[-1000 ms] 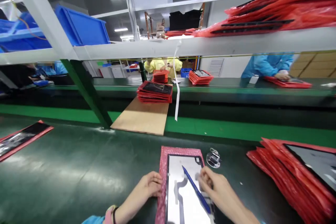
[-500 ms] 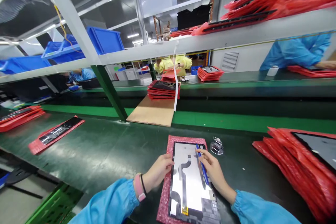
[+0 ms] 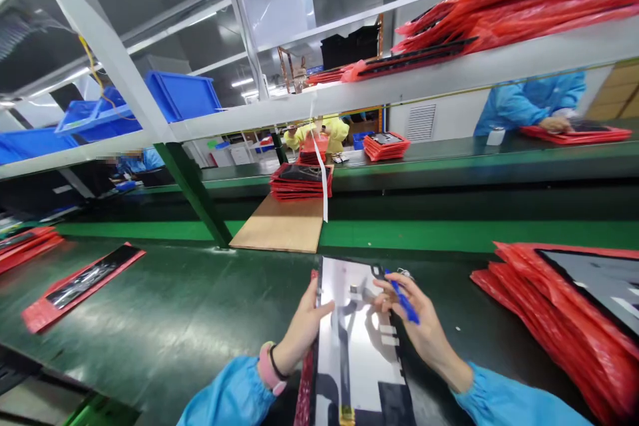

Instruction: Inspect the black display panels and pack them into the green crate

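A flat display panel (image 3: 357, 359), its pale back facing me with dark flex cables and a yellow-taped connector, is raised and tilted above the bench. My left hand (image 3: 299, 329) grips its left edge, thumb over the back. In my right hand (image 3: 424, 326) is a blue pen (image 3: 407, 305), held at a slant near the panel's upper right edge. Pink bubble wrap (image 3: 304, 389) shows along the panel's left side; the rest of it is hidden. A small clear object mostly disappears behind my right fingers.
Red-wrapped panels (image 3: 554, 306) are piled at right, and one red pouch (image 3: 82, 286) lies at left. A wooden board (image 3: 279, 226) bears another red stack (image 3: 302, 183). Overhead runs a white shelf (image 3: 239, 113) with blue bins (image 3: 182, 94). Co-workers sit across the bench.
The panel has come up off the bench and tilted towards me, with my left hand on its edge. The pen has lifted and turned in my right hand. My view has shifted slightly.
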Demonstrator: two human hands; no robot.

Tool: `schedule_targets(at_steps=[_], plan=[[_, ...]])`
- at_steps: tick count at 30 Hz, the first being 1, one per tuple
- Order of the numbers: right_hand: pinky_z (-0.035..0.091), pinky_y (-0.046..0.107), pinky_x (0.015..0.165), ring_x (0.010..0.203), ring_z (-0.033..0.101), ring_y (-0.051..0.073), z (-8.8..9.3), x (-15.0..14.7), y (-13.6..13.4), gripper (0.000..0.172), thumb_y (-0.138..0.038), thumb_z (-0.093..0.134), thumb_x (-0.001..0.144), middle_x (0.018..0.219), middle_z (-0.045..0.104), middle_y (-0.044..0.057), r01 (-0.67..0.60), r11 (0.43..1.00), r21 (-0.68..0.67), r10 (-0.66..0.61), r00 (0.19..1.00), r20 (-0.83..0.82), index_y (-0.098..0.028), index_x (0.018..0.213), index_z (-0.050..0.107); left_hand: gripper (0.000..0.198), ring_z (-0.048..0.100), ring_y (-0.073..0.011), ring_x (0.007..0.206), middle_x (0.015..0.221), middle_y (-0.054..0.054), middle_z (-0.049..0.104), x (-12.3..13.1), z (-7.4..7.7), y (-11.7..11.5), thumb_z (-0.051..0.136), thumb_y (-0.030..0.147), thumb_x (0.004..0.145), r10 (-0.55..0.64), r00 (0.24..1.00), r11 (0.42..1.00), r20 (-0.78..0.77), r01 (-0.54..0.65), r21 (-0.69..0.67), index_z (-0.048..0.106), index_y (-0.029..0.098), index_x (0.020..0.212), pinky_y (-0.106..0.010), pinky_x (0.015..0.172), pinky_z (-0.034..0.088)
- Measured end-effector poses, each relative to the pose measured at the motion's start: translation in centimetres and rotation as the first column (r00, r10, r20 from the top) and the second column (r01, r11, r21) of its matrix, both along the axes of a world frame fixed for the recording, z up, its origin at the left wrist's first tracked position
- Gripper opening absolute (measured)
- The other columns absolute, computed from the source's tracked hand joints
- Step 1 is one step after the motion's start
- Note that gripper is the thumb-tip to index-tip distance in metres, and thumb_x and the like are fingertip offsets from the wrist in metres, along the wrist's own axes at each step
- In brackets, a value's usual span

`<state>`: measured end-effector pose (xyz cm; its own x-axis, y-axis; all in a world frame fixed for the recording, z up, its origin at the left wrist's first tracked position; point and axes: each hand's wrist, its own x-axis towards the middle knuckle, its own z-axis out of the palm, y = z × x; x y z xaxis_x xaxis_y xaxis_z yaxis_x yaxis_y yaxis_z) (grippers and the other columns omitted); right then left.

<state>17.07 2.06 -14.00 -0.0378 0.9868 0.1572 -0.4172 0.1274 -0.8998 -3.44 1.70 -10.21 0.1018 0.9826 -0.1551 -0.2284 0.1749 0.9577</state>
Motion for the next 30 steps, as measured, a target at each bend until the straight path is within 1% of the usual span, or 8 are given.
schedule_targets(at_steps=[3,5,8,11,14,16,21,30], plan=[[0.05,0.027,0.069,0.073,0.065,0.016,3.7,1.5,-0.5,0.025,-0.024,0.072,0.076,0.09,0.072,0.001,0.054,0.996,0.071,-0.054,0.999,0.0,-0.028,0.095,0.057,0.043,0.06,-0.027,0.108,0.115,-0.007,0.067,-0.8,3.5,2.0,0.068,0.017,0.07,0.064,0.996,0.985,-0.062,-0.053,0.161,0.06,0.018,0.112,-0.038,0.096,0.043],[0.048,0.022,0.062,0.061,0.061,0.012,6.5,2.1,-1.0,0.01,-0.027,0.067,0.082,0.067,0.068,-0.003,0.123,0.971,0.205,-0.129,0.991,0.017,-0.026,0.081,0.057,0.046,0.058,-0.0263,0.112,0.12,-0.006,0.065,-1.0,6.0,3.3,0.067,0.017,0.072,0.087,0.994,0.961,-0.067,-0.066,0.267,0.058,0.019,0.117,-0.036,0.098,0.042],[0.043,0.02,0.05,0.047,0.051,0.01,10.0,2.0,-1.7,0.03,-0.048,0.049,0.09,0.051,0.059,-0.003,0.131,0.909,0.395,-0.176,0.981,0.079,-0.024,0.077,0.062,0.047,0.058,-0.026,0.112,0.121,-0.007,0.064,-0.6,9.1,4.5,0.064,0.018,0.075,0.085,0.995,0.937,-0.045,-0.064,0.343,0.055,0.018,0.121,-0.036,0.096,0.043],[0.045,0.022,0.047,0.056,0.056,0.014,11.7,1.2,-1.8,0.047,-0.065,0.041,0.086,0.067,0.066,0.002,0.122,0.904,0.41,-0.194,0.971,0.138,-0.026,0.102,0.063,0.046,0.06,-0.0261,0.109,0.118,-0.008,0.066,0.1,10.7,4.9,0.064,0.018,0.074,0.1,0.995,0.93,0.007,-0.096,0.354,0.055,0.017,0.12,-0.034,0.092,0.046],[0.047,0.022,0.054,0.065,0.059,0.014,12.0,0.2,-1.6,0.027,-0.048,0.054,0.087,0.082,0.069,0.004,0.184,0.88,0.438,-0.322,0.909,0.266,-0.027,0.101,0.063,0.047,0.062,-0.0252,0.105,0.115,-0.008,0.067,0.4,11.3,4.7,0.064,0.017,0.074,0.132,0.987,0.929,0.088,-0.155,0.337,0.055,0.016,0.119,-0.033,0.089,0.048],[0.043,0.021,0.052,0.059,0.055,0.011,12.0,-0.5,-1.5,0.005,-0.029,0.064,0.084,0.072,0.064,0.0,0.221,0.836,0.502,-0.418,0.849,0.322,-0.026,0.088,0.062,0.048,0.063,-0.0245,0.102,0.113,-0.008,0.067,0.4,11.4,4.7,0.063,0.016,0.074,0.155,0.979,0.931,0.129,-0.189,0.312,0.054,0.016,0.121,-0.033,0.087,0.049],[0.026,0.021,0.044,0.044,0.031,0.006,12.2,-1.6,-1.4,0.04,-0.007,0.059,0.082,0.05,0.029,-0.007,0.176,0.718,0.674,-0.528,0.768,0.363,-0.019,0.057,0.029,0.049,0.065,-0.0254,0.098,0.109,-0.009,0.069,0.1,11.4,4.6,0.064,0.017,0.073,0.164,0.973,0.936,0.162,-0.205,0.284,0.054,0.015,0.121,-0.034,0.083,0.052],[0.019,0.025,0.046,0.047,0.023,0.006,11.4,-2.0,-0.5,0.044,0.002,0.056,0.077,0.056,0.02,-0.006,0.108,0.706,0.7,-0.566,0.681,0.466,-0.019,0.061,0.022,0.044,0.066,-0.0241,0.098,0.104,-0.006,0.071,-0.1,11.3,4.5,0.061,0.014,0.078,0.141,0.964,0.947,0.227,-0.198,0.252,0.053,0.018,0.121,-0.03,0.077,0.055]])
